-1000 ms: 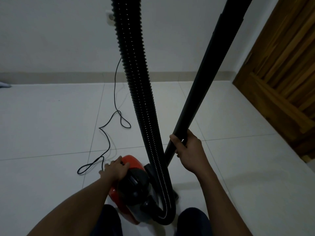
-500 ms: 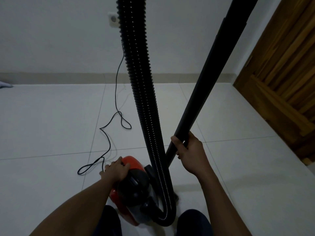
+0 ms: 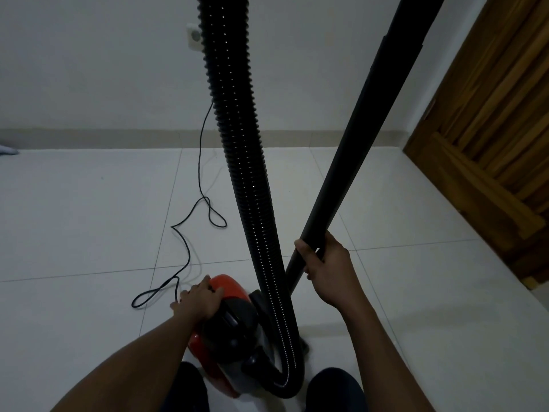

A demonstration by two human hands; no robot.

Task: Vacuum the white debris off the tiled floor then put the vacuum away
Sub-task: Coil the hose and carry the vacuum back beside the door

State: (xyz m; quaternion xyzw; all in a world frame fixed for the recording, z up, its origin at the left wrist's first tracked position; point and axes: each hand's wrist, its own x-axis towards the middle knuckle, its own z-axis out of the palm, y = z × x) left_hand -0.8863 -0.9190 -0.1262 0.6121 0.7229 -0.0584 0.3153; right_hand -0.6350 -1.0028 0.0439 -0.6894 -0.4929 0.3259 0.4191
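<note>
A small red and black canister vacuum [image 3: 231, 331] sits on the white tiled floor [image 3: 89, 227] just in front of my knees. My left hand [image 3: 199, 301] rests on its red rear end, fingers spread over the top. A ribbed black hose [image 3: 246, 179] loops up from the canister's front and out of the top of the frame. My right hand [image 3: 326, 269] is closed around the smooth black wand [image 3: 350, 150], which leans up and to the right. The wand's floor end is hidden behind the hose. No white debris shows on the tiles.
A thin black power cord [image 3: 190, 239] trails in loops from the vacuum to a wall socket [image 3: 194, 37] on the far white wall. A wooden door [image 3: 493, 138] stands at the right. A pale object [image 3: 7, 150] peeks in at the far left edge.
The view has tilted down slightly, bringing the wall socket lower into frame. Both hands keep the same hold; the vacuum and cord have not moved.
</note>
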